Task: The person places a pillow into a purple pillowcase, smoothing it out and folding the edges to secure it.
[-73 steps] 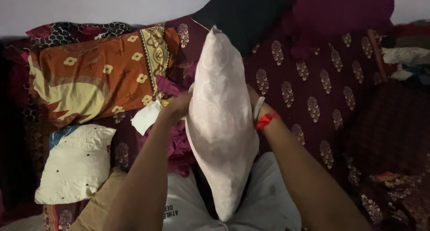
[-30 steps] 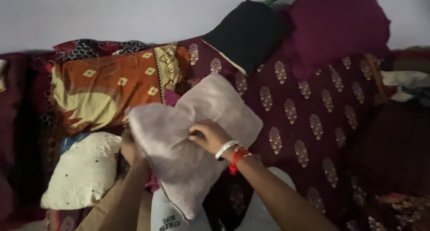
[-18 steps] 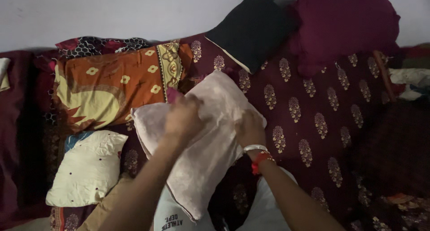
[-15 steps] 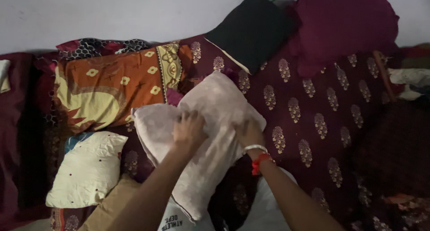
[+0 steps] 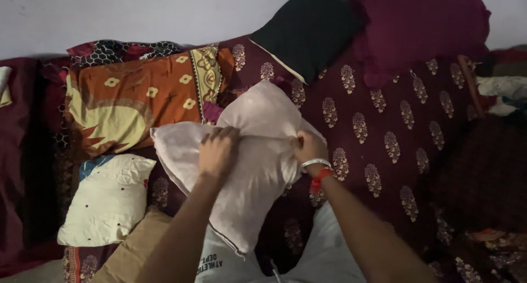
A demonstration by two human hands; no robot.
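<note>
item: pale pink soft square cushion with a faint swirl pattern (image 5: 247, 167), lying tilted across the person's lap and onto the bed, one corner at 6 o'clock over the white printed garment (image 5: 219, 261), the opposite corner at 12 o'clock.

hands: left hand (image 5: 218, 150) pinches a fold of the cushion's cover on its upper face, fingers curled shut on the fabric. right hand (image 5: 308, 147), with a pale bangle and red thread at the wrist, grips the cushion's edge at 3 o'clock, fingers closed on it. the cushion lies between and under both hands, creased along the line that joins them.

risk, as a judgement: both grips take only the cover, so a sharp tug could let the loose fabric slip from the fingers, or shift the filling unevenly; the cushion is half unsupported at the lap and might slide toward 6 o'clock.

surroundings, near to far: cream dotted small pillow (image 5: 107, 198) at 9 o'clock, apart from the cushion; maroon bedsheet with gold leaf motifs (image 5: 384, 129) beneath; orange and yellow patterned pillow (image 5: 137, 99) at 10 o'clock, just beside the cushion; black cushion (image 5: 307, 30) and plum cushion (image 5: 422, 25) at 12 to 1 o'clock against the pale wall (image 5: 110, 14).
</note>
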